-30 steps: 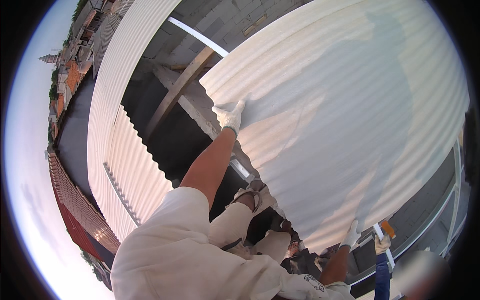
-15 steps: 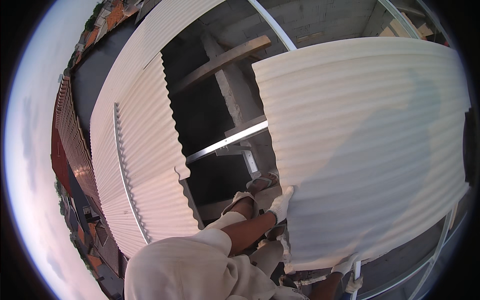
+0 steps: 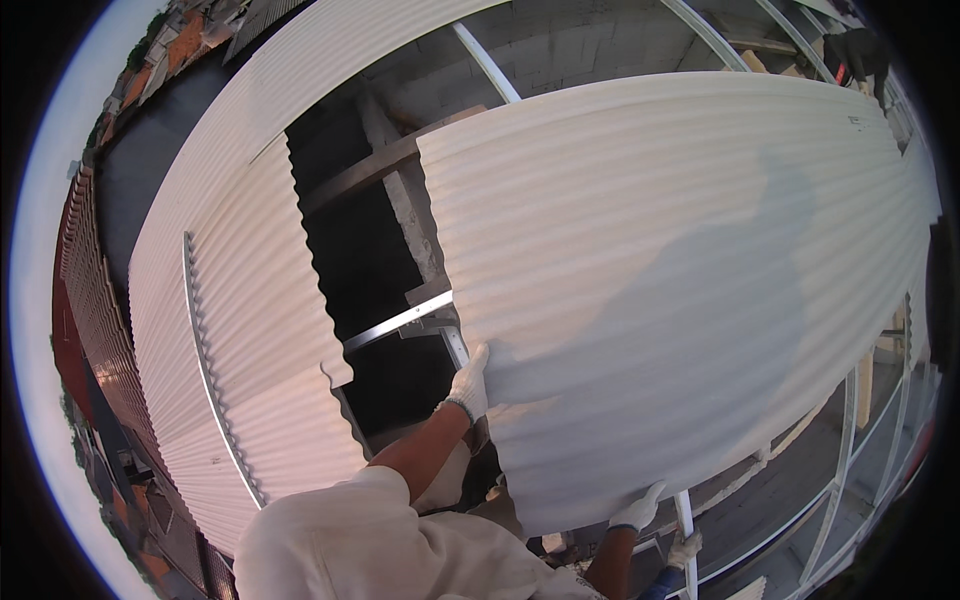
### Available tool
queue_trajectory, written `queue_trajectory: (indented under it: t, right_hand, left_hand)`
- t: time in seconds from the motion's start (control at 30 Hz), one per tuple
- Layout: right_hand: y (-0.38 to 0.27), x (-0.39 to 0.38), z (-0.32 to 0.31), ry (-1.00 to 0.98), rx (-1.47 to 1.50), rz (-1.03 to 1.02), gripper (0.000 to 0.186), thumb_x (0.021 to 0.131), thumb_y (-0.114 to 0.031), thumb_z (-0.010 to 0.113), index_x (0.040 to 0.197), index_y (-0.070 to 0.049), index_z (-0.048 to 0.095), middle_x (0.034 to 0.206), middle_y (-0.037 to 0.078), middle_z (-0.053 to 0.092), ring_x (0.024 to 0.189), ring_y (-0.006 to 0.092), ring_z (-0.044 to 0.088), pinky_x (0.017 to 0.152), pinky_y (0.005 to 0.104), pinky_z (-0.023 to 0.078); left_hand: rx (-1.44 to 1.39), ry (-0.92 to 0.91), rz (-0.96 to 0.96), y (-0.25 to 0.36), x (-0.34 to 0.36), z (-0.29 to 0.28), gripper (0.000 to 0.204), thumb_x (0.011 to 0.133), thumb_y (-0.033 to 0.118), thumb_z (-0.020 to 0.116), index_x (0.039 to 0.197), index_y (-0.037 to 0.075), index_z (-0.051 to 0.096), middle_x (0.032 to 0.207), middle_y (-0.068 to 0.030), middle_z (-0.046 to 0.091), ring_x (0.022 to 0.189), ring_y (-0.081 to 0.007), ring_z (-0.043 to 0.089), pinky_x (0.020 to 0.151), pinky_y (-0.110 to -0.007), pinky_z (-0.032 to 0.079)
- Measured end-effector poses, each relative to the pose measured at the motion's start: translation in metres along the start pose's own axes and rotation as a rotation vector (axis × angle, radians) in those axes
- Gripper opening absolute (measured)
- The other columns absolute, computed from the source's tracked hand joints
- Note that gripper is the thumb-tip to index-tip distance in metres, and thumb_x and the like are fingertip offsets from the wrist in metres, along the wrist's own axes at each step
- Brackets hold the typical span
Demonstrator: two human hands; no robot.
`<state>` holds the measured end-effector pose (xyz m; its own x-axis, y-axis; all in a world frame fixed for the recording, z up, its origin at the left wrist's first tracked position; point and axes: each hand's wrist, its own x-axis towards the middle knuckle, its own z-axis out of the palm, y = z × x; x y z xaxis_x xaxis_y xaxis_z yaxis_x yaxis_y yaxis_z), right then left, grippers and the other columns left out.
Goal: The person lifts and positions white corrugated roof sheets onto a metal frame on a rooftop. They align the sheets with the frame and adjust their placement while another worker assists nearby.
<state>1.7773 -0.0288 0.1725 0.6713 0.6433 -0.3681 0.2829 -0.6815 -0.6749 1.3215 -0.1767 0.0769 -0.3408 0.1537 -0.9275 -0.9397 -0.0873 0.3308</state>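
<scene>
A large white corrugated roofing sheet [image 3: 640, 250] lies across the metal framing, with a shadow on it. My left hand [image 3: 468, 385], in a white knit glove, grips its left edge, thumb on top and the other fingers hidden beneath. Along the near edge, my gloved right hand [image 3: 640, 507] holds the sheet with its thumb over the top. Left of the sheet, a gap shows a metal purlin [image 3: 400, 322] and a wooden beam [image 3: 355, 178], whose far end the sheet overlaps. Corrugated sheets [image 3: 240, 350] cover the roof beyond the gap.
Another person's gloved hand [image 3: 685, 548], with a blue sleeve, holds an upright metal bar [image 3: 684, 515] beside my right hand. A person in dark clothes [image 3: 862, 55] is at the far right. Open framing [image 3: 845, 440] lies at the right. The gap drops into darkness.
The sheet has moved left with both my hands on it, narrowing the gap and covering the wooden beam's end. My view has shifted too, bringing the person at the far right into sight.
</scene>
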Motion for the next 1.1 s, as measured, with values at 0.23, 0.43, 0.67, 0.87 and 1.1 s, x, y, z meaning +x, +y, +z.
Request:
queue_trajectory:
  t: [0.23, 0.43, 0.67, 0.87, 1.1]
  right_hand:
    - [0.002, -0.118, 0.085, -0.509, 0.280, 0.228, 0.078, 0.116, -0.056, 0.064, 0.167, 0.001, 0.049, 0.161, 0.019, 0.060, 0.138, 0.0382, 0.065, 0.112, 0.0531, 0.059]
    - [-0.043, -0.175, 0.131, -0.809, 0.286, 0.276, 0.064, 0.119, -0.042, 0.064, 0.171, -0.009, 0.046, 0.161, 0.017, 0.060, 0.143, 0.0383, 0.065, 0.112, 0.0593, 0.060]
    - [-0.008, -0.134, 0.236, -1.058, 0.355, 0.274, 0.058, 0.116, -0.035, 0.071, 0.165, -0.011, 0.053, 0.160, 0.013, 0.063, 0.143, 0.0359, 0.066, 0.110, 0.0611, 0.060]
    - [-0.006, -0.158, 0.250, -1.074, 0.272, 0.341, 0.062, 0.116, -0.033, 0.071, 0.169, -0.011, 0.048, 0.163, 0.013, 0.060, 0.144, 0.0357, 0.065, 0.112, 0.0588, 0.061]
    - [-0.041, -0.180, 0.246, -1.118, 0.307, 0.374, 0.061, 0.116, -0.033, 0.072, 0.167, -0.009, 0.049, 0.159, 0.015, 0.062, 0.144, 0.0359, 0.066, 0.111, 0.0563, 0.062]
  left_hand:
    - [-0.002, -0.122, 0.131, 0.144, 0.023, -0.004, 0.045, 0.115, 0.040, 0.071, 0.148, 0.010, 0.070, 0.138, -0.0132, 0.074, 0.127, -0.0342, 0.074, 0.108, -0.058, 0.062]
    - [-0.014, -0.209, 0.186, 0.250, 0.063, -0.003, 0.052, 0.109, 0.040, 0.080, 0.147, 0.005, 0.072, 0.140, -0.0130, 0.072, 0.123, -0.0338, 0.074, 0.103, -0.056, 0.065]
    - [0.069, -0.137, 0.271, 0.304, 0.148, -0.003, 0.061, 0.114, 0.048, 0.070, 0.160, 0.009, 0.063, 0.155, -0.0118, 0.066, 0.139, -0.0325, 0.067, 0.115, -0.055, 0.058]
    - [0.096, -0.006, 0.295, 0.331, 0.178, -0.020, 0.057, 0.113, 0.048, 0.070, 0.156, 0.010, 0.067, 0.146, -0.0113, 0.070, 0.132, -0.0315, 0.071, 0.113, -0.054, 0.060]
    - [0.120, -0.028, 0.308, 0.359, 0.173, -0.009, 0.052, 0.114, 0.043, 0.068, 0.153, 0.008, 0.068, 0.142, -0.0129, 0.073, 0.127, -0.0325, 0.074, 0.109, -0.054, 0.063]
